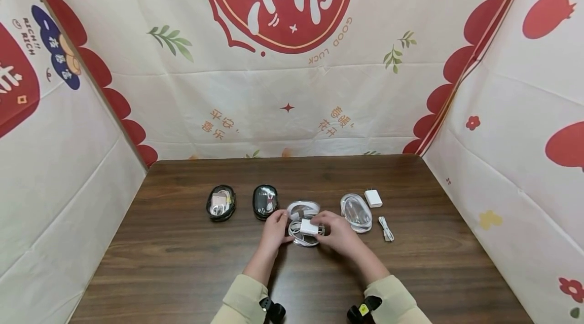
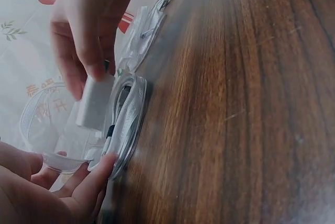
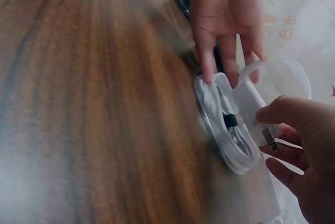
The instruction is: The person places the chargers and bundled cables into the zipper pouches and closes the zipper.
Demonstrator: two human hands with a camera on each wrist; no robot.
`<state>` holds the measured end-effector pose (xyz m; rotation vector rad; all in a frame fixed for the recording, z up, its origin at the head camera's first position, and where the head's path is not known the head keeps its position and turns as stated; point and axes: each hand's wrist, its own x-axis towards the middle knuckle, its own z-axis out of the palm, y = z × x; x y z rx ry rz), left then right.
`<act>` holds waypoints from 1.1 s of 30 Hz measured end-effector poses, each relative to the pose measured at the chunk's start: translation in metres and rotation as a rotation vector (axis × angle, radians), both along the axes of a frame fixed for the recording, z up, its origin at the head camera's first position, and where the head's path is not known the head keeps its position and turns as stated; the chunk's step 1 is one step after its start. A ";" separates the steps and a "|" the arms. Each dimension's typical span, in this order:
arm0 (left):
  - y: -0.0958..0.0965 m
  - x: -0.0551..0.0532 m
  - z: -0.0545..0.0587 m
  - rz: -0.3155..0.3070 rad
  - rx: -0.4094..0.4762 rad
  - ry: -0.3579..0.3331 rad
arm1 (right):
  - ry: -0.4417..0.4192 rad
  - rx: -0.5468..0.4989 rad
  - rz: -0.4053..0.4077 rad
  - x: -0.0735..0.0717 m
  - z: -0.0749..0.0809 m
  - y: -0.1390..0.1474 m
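Note:
A white-edged clear zip case (image 1: 303, 207) lies open on the table with its lid raised at the back. Inside it is a coiled white cable (image 3: 230, 114) with a dark tie round it. My left hand (image 1: 275, 230) grips the left side of the case, its fingers at the rim and lid. Between the thumb and fingers of my right hand (image 1: 339, 232) is a white charger plug (image 1: 309, 227), its metal prongs showing towards the palm. The plug is tilted over the coiled cable, within the case's outline in the head view.
To the left are two black-edged zip cases, one (image 1: 221, 203) with a light plug and cable inside, the other (image 1: 265, 201) nearer the left hand. At right lie another white-edged case (image 1: 356, 213), a white charger plug (image 1: 373, 198) and a bundled white cable (image 1: 386, 229).

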<state>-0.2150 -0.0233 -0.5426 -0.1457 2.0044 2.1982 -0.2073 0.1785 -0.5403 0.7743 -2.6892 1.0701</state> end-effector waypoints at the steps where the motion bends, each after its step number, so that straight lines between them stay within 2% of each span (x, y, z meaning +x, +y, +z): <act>1: 0.000 0.000 0.000 -0.007 0.002 -0.001 | 0.001 0.021 0.001 0.000 -0.001 -0.001; 6: -0.001 -0.001 0.002 -0.020 -0.003 0.005 | -0.002 0.080 0.007 0.000 -0.004 -0.006; 13: -0.003 -0.004 0.006 -0.038 -0.050 0.010 | 0.077 0.139 -0.004 -0.003 -0.008 -0.006; 22: 0.000 -0.009 0.002 -0.046 -0.074 -0.003 | 0.076 0.171 0.007 -0.003 -0.011 -0.001; 25: 0.000 -0.009 0.001 -0.044 -0.077 0.003 | 0.069 0.152 -0.003 0.000 -0.009 0.000; 28: -0.001 -0.007 0.003 -0.049 -0.066 0.007 | 0.065 0.086 -0.068 0.005 -0.006 0.002; 33: -0.003 -0.005 0.005 -0.086 -0.050 0.020 | 0.130 -0.073 -0.287 0.009 0.002 0.005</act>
